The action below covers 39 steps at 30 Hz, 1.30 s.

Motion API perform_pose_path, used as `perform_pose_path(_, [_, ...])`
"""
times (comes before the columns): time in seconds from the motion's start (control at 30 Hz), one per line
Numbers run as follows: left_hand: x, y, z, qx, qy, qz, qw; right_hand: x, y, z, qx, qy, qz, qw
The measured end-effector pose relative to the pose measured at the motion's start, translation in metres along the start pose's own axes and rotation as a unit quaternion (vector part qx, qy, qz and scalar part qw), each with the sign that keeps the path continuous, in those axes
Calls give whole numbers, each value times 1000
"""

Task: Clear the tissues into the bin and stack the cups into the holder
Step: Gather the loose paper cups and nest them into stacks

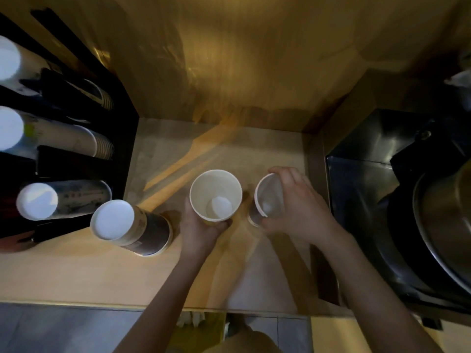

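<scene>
My left hand grips an upright paper cup from below, its mouth open toward me and its inside bare. To its right, my right hand wraps around a second paper cup tilted slightly left. Both cups are just above the wooden counter. An upside-down stack of cups stands on the counter left of my left hand. The black cup holder at the left carries three stacks of cups lying on their sides. No tissues are visible on the counter.
A dark steel machine and a large metal bowl fill the right side. A wooden wall closes the back. The counter's front edge runs below my forearms, with floor beneath.
</scene>
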<state>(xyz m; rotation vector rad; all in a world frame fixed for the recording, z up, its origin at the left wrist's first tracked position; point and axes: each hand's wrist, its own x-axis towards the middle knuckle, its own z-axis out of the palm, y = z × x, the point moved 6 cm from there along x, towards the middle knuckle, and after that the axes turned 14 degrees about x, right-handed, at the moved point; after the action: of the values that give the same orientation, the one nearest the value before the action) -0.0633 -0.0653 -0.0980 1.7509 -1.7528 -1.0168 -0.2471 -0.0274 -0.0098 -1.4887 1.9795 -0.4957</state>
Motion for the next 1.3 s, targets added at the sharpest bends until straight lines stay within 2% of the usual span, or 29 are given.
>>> perform_pose_path(0.53, [-14, -15, 3, 61, -48, 14, 997, -7, 4, 12, 33, -25, -37, 998])
perform_pose_path(0.77, [-23, -30, 3, 122, -94, -39, 987, -14, -2, 8, 33, -35, -33, 998])
perform_pose_path(0.87, [-30, -31, -8, 133, -103, -38, 985, -19, -10, -2, 70, -9, -28, 997])
perform_pose_path(1.07, [-45, -10, -59, 156, -115, 105, 975, -37, -73, -14, 124, 96, -153, 976])
perform_pose_path(1.17, [-54, -3, -94, 112, -119, 137, 977, -49, -115, 7, 196, 89, -190, 958])
perform_pose_path(1.3, [-57, -39, -133, 113, -104, 94, 984, -46, -154, 61, 268, 25, -177, 947])
